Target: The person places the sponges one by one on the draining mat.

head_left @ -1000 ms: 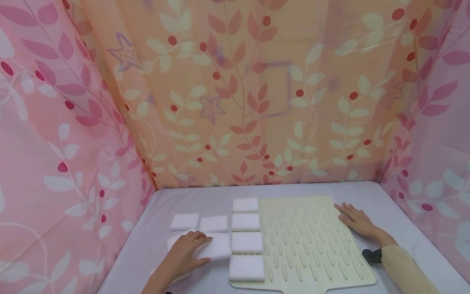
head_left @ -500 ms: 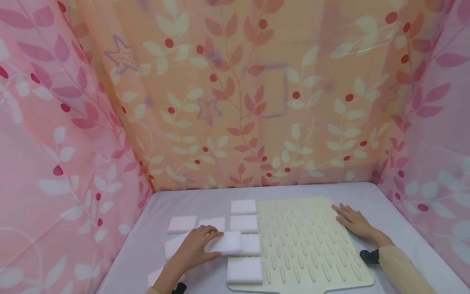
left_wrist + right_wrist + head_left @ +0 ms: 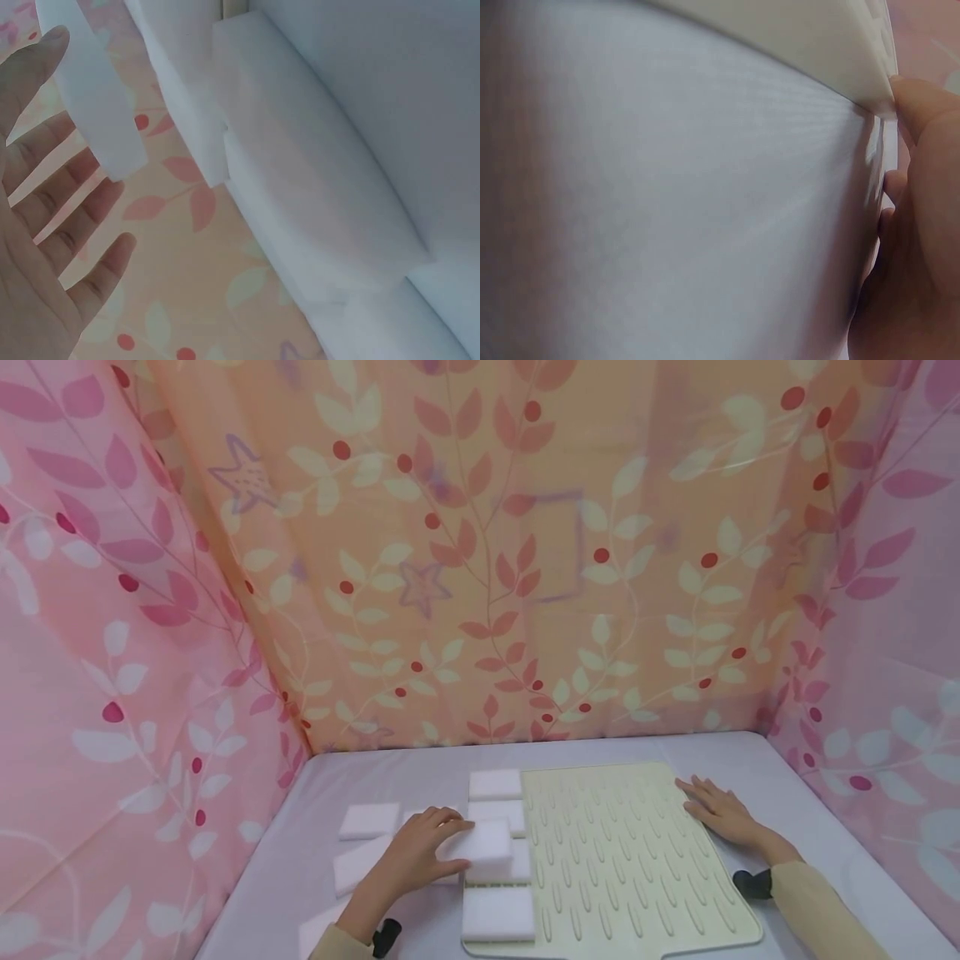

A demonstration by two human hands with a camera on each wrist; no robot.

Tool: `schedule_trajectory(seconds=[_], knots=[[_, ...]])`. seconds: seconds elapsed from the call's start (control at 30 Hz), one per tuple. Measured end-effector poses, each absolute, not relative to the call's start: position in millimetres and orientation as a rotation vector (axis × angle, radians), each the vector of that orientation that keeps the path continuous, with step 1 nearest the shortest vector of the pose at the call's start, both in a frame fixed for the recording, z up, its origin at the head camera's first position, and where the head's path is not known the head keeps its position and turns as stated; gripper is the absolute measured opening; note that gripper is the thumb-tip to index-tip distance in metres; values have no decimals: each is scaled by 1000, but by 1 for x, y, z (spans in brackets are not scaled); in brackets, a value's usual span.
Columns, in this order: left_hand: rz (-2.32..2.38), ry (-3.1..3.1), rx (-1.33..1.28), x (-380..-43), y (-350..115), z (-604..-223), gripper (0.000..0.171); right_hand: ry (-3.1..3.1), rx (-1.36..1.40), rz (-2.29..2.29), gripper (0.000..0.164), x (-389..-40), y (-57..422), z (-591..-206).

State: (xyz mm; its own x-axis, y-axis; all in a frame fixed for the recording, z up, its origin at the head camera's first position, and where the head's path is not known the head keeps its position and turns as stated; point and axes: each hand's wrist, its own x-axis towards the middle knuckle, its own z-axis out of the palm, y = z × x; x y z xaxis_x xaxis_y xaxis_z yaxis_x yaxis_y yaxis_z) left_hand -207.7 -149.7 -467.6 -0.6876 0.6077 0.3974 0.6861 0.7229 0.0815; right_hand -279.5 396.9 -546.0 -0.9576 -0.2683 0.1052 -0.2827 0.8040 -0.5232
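Observation:
My left hand [image 3: 416, 853] pinches a white sponge block [image 3: 489, 842] between thumb and fingers, over the column of white sponges [image 3: 498, 912] along the left side of a cream ridged board [image 3: 622, 860]. In the left wrist view, the hand [image 3: 45, 202] has its thumb on one face of the held sponge [image 3: 94, 97] and its fingers behind it. My right hand [image 3: 720, 812] lies with fingers extended at the board's right edge. From the right wrist, the thumb of that hand [image 3: 922, 217] shows at the board's rim [image 3: 810, 45].
More white sponges [image 3: 370, 820] lie on the white-covered table [image 3: 420, 777] left of the board, partly hidden by my left arm. A handle juts from the board's near edge. Floral curtains [image 3: 450, 610] stand at the back and both sides.
My left hand has lifted a sponge from the loose group and carried it right, over the column on the board. The right hand stays at the board's edge.

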Motion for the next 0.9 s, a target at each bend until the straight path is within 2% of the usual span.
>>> schedule_trajectory(seconds=[0.9], knots=[[-337, -2608, -1110, -251, -93, -477, 50, -3002, 389, 929, 61, -278, 395, -547]])
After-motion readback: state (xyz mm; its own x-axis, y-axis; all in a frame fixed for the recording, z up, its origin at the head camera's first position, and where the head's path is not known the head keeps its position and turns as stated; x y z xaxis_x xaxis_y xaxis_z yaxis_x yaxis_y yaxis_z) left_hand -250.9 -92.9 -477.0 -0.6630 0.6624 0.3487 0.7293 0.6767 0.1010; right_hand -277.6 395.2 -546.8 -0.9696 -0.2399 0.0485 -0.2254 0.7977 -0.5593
